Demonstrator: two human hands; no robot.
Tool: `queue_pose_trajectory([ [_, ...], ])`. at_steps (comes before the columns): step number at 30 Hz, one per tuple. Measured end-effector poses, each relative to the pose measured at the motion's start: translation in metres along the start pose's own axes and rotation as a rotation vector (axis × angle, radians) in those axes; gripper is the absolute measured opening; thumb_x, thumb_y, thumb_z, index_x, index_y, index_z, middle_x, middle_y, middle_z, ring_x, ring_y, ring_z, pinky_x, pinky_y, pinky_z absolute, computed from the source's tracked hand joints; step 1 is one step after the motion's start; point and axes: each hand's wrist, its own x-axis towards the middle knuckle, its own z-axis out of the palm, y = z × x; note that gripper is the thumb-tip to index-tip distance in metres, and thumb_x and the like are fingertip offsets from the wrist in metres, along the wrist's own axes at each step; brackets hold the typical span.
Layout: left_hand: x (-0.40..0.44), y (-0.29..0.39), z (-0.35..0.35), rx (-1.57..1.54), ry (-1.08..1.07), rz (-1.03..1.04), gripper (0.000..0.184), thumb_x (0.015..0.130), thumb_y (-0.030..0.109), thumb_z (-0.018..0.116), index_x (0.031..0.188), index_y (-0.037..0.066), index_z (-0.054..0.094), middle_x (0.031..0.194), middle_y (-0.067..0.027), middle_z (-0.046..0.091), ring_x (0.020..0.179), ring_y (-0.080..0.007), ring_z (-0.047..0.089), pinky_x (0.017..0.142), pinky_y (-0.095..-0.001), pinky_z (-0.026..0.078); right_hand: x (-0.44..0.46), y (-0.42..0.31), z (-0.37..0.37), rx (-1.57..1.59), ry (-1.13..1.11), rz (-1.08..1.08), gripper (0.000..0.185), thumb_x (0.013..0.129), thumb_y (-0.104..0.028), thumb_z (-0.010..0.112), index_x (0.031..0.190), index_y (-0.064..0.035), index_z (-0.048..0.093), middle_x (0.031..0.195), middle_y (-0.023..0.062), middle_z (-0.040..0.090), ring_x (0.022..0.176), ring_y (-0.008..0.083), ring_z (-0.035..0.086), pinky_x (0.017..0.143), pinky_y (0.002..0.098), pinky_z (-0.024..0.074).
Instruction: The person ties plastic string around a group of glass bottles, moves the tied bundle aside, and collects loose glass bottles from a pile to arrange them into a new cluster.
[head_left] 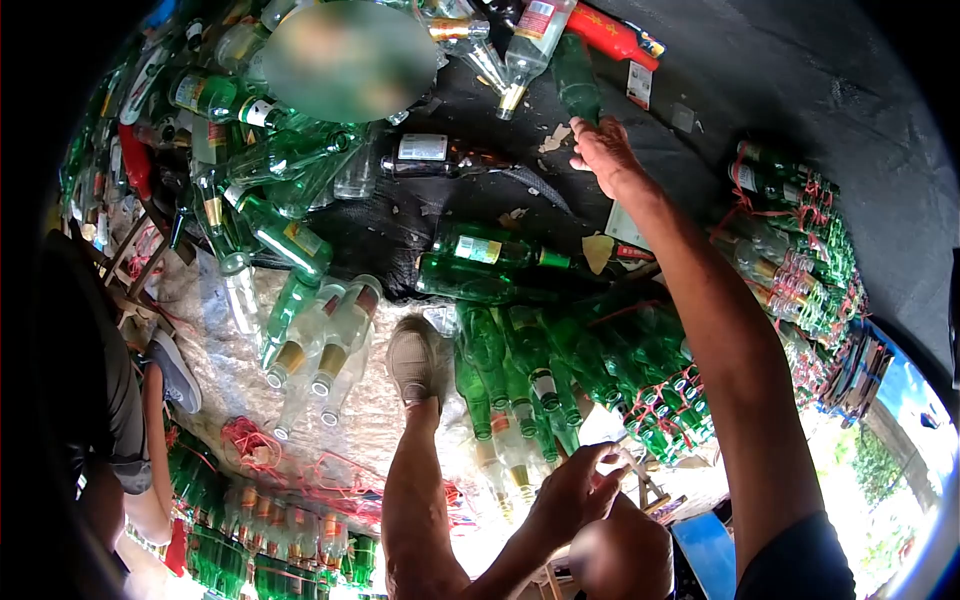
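Note:
My right hand (605, 155) reaches far forward, its fingers closed around the neck of a dark green glass bottle (576, 80) lying on the black sheet. Beside that bottle are a clear bottle with a label (535, 45) and a red bottle (610, 35). My left hand (580, 490) hovers near my knee, its fingers curved and apart, with nothing visible in it. Below and left of my right arm, several green bottles (520, 360) lie side by side near my shoe. A brown bottle (440, 155) rests farther forward.
A large pile of mixed bottles (290, 160) fills the upper left. Clear bottles (340, 335) lie left of my shoe (412, 360). Tied bundles of bottles (800, 240) stand at the right, with red string (330, 475) at lower left. Another person's shoe (175, 370) shows at the left.

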Motion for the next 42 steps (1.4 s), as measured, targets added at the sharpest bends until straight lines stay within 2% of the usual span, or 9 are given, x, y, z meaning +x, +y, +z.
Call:
queue_pose_trajectory([
  [8, 0.001, -0.011, 0.003, -0.005, 0.030, 0.052, 0.038, 0.097, 0.021, 0.070, 0.130, 0.004, 0.062, 0.114, -0.0146, 0.074, 0.079, -0.0226, 0.074, 0.071, -0.0352, 0.059, 0.000, 0.010, -0.012, -0.077, 0.018, -0.039, 0.035, 0.099, -0.033, 0.067, 0.111, -0.0040, 0.052, 0.101, 0.0069, 0.054, 0.089, 0.0184, 0.059, 0.071, 0.0393, 0.0582],
  [14, 0.003, -0.018, 0.005, 0.007, 0.058, 0.068, 0.038, 0.096, 0.024, 0.070, 0.128, 0.004, 0.063, 0.118, -0.0160, 0.073, 0.095, -0.0265, 0.074, 0.082, -0.0371, 0.059, -0.030, 0.021, -0.022, -0.092, 0.005, 0.018, 0.034, 0.099, -0.035, 0.068, 0.112, -0.0062, 0.055, 0.099, 0.0055, 0.056, 0.088, 0.0169, 0.059, 0.070, 0.0384, 0.0578],
  [23, 0.001, -0.007, 0.000, 0.034, 0.082, -0.015, 0.040, 0.095, 0.033, 0.066, 0.127, 0.009, 0.067, 0.121, -0.0144, 0.072, 0.104, -0.0314, 0.072, 0.092, -0.0413, 0.057, -0.153, 0.002, -0.063, -0.228, -0.381, 0.014, 0.031, 0.100, -0.038, 0.061, 0.101, -0.0068, 0.056, 0.077, 0.0026, 0.055, 0.060, 0.0138, 0.057, 0.055, 0.0309, 0.0496],
  [26, 0.005, -0.028, 0.012, 0.023, 0.137, 0.078, 0.041, 0.096, 0.032, 0.066, 0.128, 0.008, 0.066, 0.123, -0.0155, 0.071, 0.110, -0.0312, 0.071, 0.095, -0.0416, 0.057, -0.198, -0.030, -0.050, -0.489, -0.472, -0.026, 0.039, 0.101, -0.042, 0.055, 0.104, -0.0030, 0.055, 0.080, 0.0071, 0.059, 0.055, 0.0152, 0.059, 0.055, 0.0319, 0.0506],
  [30, 0.001, -0.032, 0.015, 0.038, 0.174, 0.082, 0.039, 0.096, 0.030, 0.065, 0.128, 0.007, 0.066, 0.125, -0.0157, 0.071, 0.113, -0.0313, 0.070, 0.097, -0.0410, 0.056, -0.225, -0.038, -0.001, -0.374, -0.669, 0.033, 0.038, 0.103, -0.042, 0.055, 0.104, -0.0041, 0.056, 0.077, 0.0036, 0.056, 0.053, 0.0107, 0.057, 0.049, 0.0309, 0.0500],
  [31, 0.000, -0.031, 0.014, 0.061, 0.194, 0.086, 0.039, 0.096, 0.029, 0.064, 0.129, 0.008, 0.067, 0.125, -0.0155, 0.071, 0.113, -0.0313, 0.070, 0.097, -0.0410, 0.056, -0.230, -0.047, 0.017, -0.461, -0.692, -0.012, 0.035, 0.102, -0.038, 0.059, 0.102, -0.0039, 0.055, 0.073, 0.0063, 0.057, 0.053, 0.0177, 0.060, 0.049, 0.0354, 0.0507],
  [35, 0.000, -0.020, 0.001, -0.007, 0.099, 0.059, 0.038, 0.097, 0.029, 0.062, 0.129, 0.010, 0.067, 0.126, -0.0148, 0.071, 0.114, -0.0305, 0.069, 0.097, -0.0415, 0.055, -0.225, -0.011, 0.098, -0.773, -0.397, -0.974, 0.029, 0.097, -0.025, 0.064, 0.092, 0.0022, 0.055, 0.069, 0.0206, 0.060, 0.061, 0.0391, 0.064, 0.056, 0.0482, 0.0528],
  [39, -0.005, -0.017, -0.004, -0.037, 0.109, 0.026, 0.038, 0.097, 0.028, 0.060, 0.130, 0.010, 0.067, 0.126, -0.0160, 0.070, 0.116, -0.0319, 0.068, 0.098, -0.0426, 0.054, -0.233, -0.032, 0.161, -0.963, -0.589, -0.695, 0.023, 0.093, -0.020, 0.064, 0.092, 0.0021, 0.059, 0.077, 0.0255, 0.064, 0.071, 0.0439, 0.067, 0.065, 0.0514, 0.0552],
  [42, -0.008, -0.005, -0.012, -0.034, 0.169, 0.021, 0.039, 0.097, 0.028, 0.059, 0.131, 0.009, 0.065, 0.128, -0.0188, 0.069, 0.119, -0.0346, 0.066, 0.101, -0.0436, 0.053, -0.239, -0.030, 0.190, -0.982, -0.560, -0.710, 0.010, 0.083, -0.006, 0.062, 0.084, 0.0034, 0.065, 0.084, 0.0275, 0.069, 0.076, 0.0440, 0.070, 0.070, 0.0507, 0.0577],
])
